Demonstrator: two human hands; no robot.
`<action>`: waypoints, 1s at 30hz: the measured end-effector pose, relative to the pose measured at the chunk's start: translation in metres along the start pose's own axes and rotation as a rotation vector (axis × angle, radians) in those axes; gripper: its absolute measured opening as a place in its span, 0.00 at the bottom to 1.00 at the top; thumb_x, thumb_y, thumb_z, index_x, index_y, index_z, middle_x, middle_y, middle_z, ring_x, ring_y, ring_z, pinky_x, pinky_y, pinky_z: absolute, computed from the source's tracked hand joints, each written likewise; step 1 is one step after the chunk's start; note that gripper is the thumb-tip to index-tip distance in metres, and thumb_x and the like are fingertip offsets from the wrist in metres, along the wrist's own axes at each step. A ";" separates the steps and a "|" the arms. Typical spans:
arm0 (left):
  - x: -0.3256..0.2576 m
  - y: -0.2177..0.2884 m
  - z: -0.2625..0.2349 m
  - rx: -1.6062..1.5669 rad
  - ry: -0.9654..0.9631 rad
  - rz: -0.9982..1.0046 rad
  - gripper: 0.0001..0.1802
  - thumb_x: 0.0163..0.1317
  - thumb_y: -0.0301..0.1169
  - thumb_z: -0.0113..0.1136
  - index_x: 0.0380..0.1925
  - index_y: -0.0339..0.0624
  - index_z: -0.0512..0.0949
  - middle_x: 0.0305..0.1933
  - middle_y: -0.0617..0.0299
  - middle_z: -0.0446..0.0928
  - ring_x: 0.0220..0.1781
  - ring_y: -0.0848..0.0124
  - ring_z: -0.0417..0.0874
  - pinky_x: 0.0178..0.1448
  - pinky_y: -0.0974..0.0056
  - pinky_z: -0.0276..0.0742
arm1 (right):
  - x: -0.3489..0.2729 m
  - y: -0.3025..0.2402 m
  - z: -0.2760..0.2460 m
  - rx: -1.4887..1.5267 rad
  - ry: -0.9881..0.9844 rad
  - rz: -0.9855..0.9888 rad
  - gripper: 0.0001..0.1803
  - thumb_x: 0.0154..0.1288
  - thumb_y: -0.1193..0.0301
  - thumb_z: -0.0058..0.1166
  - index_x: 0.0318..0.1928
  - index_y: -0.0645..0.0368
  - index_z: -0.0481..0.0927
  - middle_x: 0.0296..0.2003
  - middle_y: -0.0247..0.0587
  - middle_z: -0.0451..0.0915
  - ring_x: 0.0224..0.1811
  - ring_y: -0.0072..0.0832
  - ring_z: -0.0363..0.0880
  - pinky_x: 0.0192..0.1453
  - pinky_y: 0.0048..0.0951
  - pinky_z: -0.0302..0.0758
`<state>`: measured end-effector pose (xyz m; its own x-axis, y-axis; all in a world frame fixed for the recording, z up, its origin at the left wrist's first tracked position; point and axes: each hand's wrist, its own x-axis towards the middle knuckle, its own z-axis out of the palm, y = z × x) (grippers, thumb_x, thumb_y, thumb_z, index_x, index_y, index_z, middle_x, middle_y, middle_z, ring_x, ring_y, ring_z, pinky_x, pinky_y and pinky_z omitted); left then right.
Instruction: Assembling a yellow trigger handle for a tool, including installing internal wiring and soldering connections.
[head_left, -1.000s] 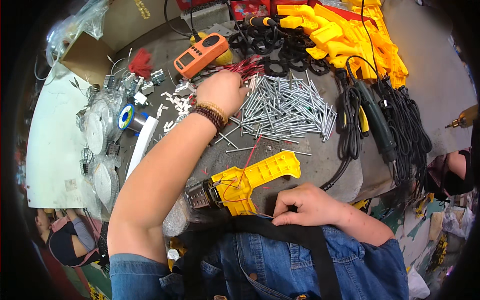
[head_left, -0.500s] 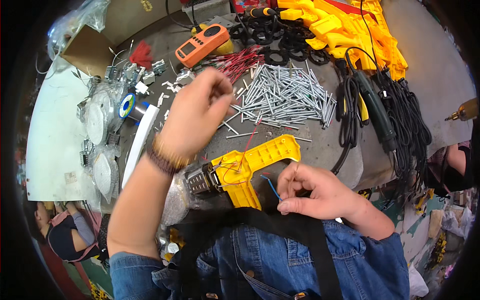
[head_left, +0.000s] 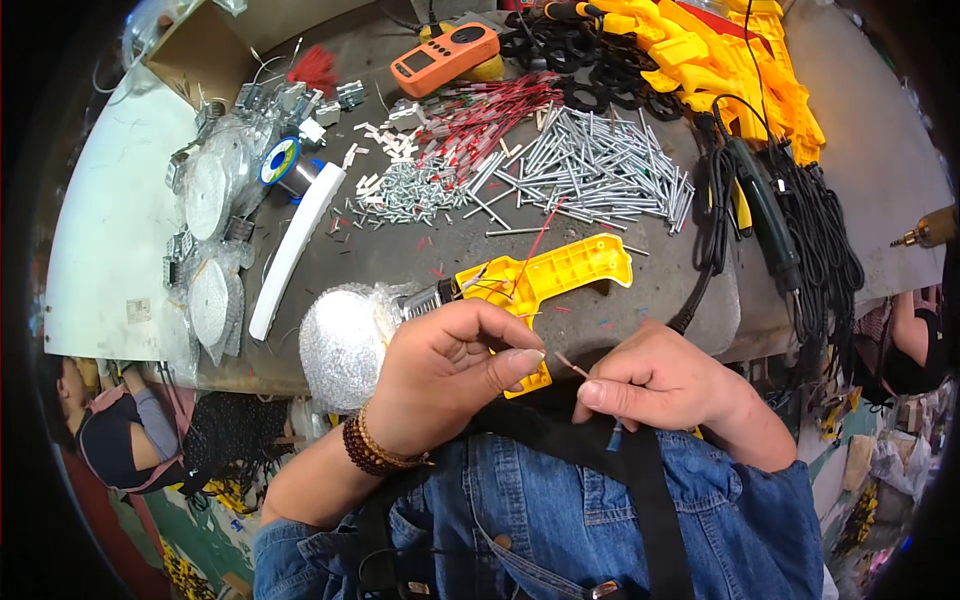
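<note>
both hands pinch a thin wire (head_left: pixel 572 366) at the bench's near edge: left hand (head_left: pixel 455 365) and right hand (head_left: pixel 655 385) closed on it; light, floppy, best held near its tip.

I see a heap of metal pins (head_left: pixel 590 170), an orange meter (head_left: pixel 445 57) — black cables (head_left: pixel 820 240) right.

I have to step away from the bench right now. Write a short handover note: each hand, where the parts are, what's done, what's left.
Left hand: closed over the lower end of the yellow plastic housing at the table edge.
Right hand: pinching a thin wire end between the hands.
Parts: metal pins and red wires heaped behind the housing; orange meter at the back.
Done: red wires already run into the housing.
Left: the pinched wire is not yet seated.
</note>
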<state>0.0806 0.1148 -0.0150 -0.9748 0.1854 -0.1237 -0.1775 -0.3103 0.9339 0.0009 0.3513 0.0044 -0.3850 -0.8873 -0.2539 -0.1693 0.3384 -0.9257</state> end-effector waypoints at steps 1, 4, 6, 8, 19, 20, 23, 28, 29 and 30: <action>0.000 -0.001 0.000 0.001 -0.022 0.008 0.10 0.64 0.19 0.63 0.44 0.30 0.77 0.43 0.59 0.81 0.45 0.77 0.82 0.51 0.71 0.80 | 0.000 -0.001 0.001 0.002 0.005 0.005 0.23 0.75 0.54 0.47 0.33 0.56 0.86 0.19 0.36 0.80 0.23 0.29 0.81 0.29 0.30 0.73; 0.000 -0.002 0.003 0.011 -0.029 0.025 0.09 0.63 0.18 0.63 0.43 0.31 0.76 0.42 0.57 0.81 0.44 0.75 0.83 0.51 0.70 0.80 | -0.001 -0.002 0.002 0.019 0.011 0.000 0.23 0.74 0.54 0.49 0.29 0.56 0.86 0.19 0.38 0.81 0.23 0.31 0.82 0.29 0.32 0.73; 0.000 -0.002 0.005 0.021 -0.010 0.035 0.09 0.63 0.18 0.64 0.41 0.32 0.75 0.41 0.56 0.81 0.42 0.74 0.83 0.50 0.69 0.80 | -0.001 -0.001 0.002 -0.004 -0.003 0.007 0.22 0.74 0.55 0.49 0.29 0.56 0.86 0.20 0.39 0.81 0.23 0.33 0.82 0.29 0.33 0.73; 0.000 -0.001 0.006 0.060 -0.006 0.033 0.09 0.62 0.17 0.64 0.40 0.32 0.75 0.41 0.55 0.82 0.43 0.74 0.83 0.51 0.69 0.80 | -0.001 -0.001 0.003 -0.006 -0.003 -0.009 0.22 0.74 0.55 0.49 0.29 0.56 0.86 0.20 0.39 0.81 0.23 0.33 0.82 0.29 0.33 0.73; -0.002 -0.001 0.002 0.202 -0.010 0.086 0.07 0.62 0.18 0.65 0.39 0.34 0.77 0.41 0.62 0.82 0.44 0.78 0.83 0.50 0.71 0.81 | 0.000 0.000 0.002 0.009 -0.005 -0.027 0.22 0.74 0.56 0.49 0.27 0.55 0.85 0.20 0.39 0.81 0.24 0.35 0.82 0.29 0.35 0.74; -0.002 -0.001 0.002 0.208 -0.011 0.074 0.07 0.62 0.18 0.65 0.39 0.35 0.77 0.41 0.62 0.82 0.43 0.79 0.83 0.49 0.72 0.81 | 0.000 0.000 0.002 0.004 -0.009 -0.034 0.22 0.74 0.56 0.49 0.26 0.55 0.84 0.20 0.38 0.81 0.24 0.36 0.82 0.29 0.35 0.74; -0.001 -0.002 0.003 0.216 0.001 0.078 0.07 0.61 0.18 0.66 0.38 0.35 0.78 0.40 0.62 0.82 0.42 0.79 0.83 0.47 0.72 0.81 | 0.001 0.003 0.002 -0.052 -0.027 -0.049 0.22 0.74 0.56 0.49 0.26 0.55 0.84 0.20 0.38 0.81 0.24 0.36 0.81 0.29 0.35 0.74; 0.000 0.000 0.001 0.399 -0.061 0.057 0.10 0.62 0.13 0.61 0.41 0.33 0.75 0.44 0.55 0.80 0.47 0.73 0.83 0.54 0.69 0.80 | 0.000 0.001 0.003 -0.024 0.002 -0.084 0.22 0.73 0.56 0.49 0.26 0.55 0.83 0.19 0.38 0.80 0.23 0.37 0.81 0.29 0.36 0.73; 0.000 -0.001 0.000 0.406 -0.065 0.055 0.10 0.62 0.13 0.61 0.41 0.33 0.75 0.44 0.56 0.80 0.47 0.73 0.83 0.54 0.69 0.80 | 0.000 0.001 0.002 -0.027 -0.006 -0.079 0.22 0.73 0.56 0.49 0.26 0.55 0.83 0.19 0.38 0.80 0.23 0.37 0.81 0.29 0.36 0.73; 0.000 -0.002 0.000 0.406 -0.065 0.053 0.10 0.62 0.13 0.61 0.41 0.33 0.75 0.44 0.56 0.80 0.47 0.73 0.83 0.54 0.69 0.80 | 0.000 0.001 0.002 -0.029 -0.014 -0.074 0.22 0.74 0.56 0.49 0.26 0.55 0.84 0.19 0.39 0.80 0.23 0.37 0.81 0.29 0.36 0.73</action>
<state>0.0809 0.1154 -0.0164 -0.9685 0.2411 -0.0622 -0.0466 0.0695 0.9965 0.0023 0.3516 0.0027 -0.3578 -0.9143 -0.1896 -0.2230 0.2809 -0.9335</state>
